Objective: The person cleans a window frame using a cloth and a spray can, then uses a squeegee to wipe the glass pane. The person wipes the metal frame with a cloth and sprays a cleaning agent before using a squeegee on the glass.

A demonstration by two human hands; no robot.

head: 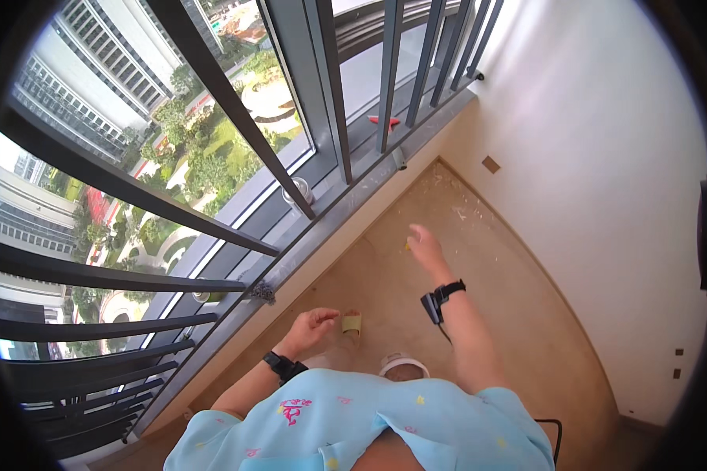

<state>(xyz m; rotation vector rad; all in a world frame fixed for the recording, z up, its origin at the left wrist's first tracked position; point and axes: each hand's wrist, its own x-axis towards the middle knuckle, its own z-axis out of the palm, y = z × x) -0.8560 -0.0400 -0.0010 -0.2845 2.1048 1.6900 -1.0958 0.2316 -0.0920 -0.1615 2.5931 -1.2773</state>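
Note:
My right hand is stretched forward above the tan floor. A small yellow thing shows at its fingertips; whether the hand holds it or it lies beyond cannot be told. Nearer my body, my left hand hangs beside the sill with its fingers curled; nothing shows in it, but its palm is hidden. Both wrists wear black straps, the right one with a boxy device. A grey fluffy duster head or cloth rests on the sill edge, left of my left hand.
Dark metal railings stand before the window at left. Behind them are a can, another round container and a red object. A grey cylinder sits at the sill edge. White debris lies near the corner; a white wall rises at right.

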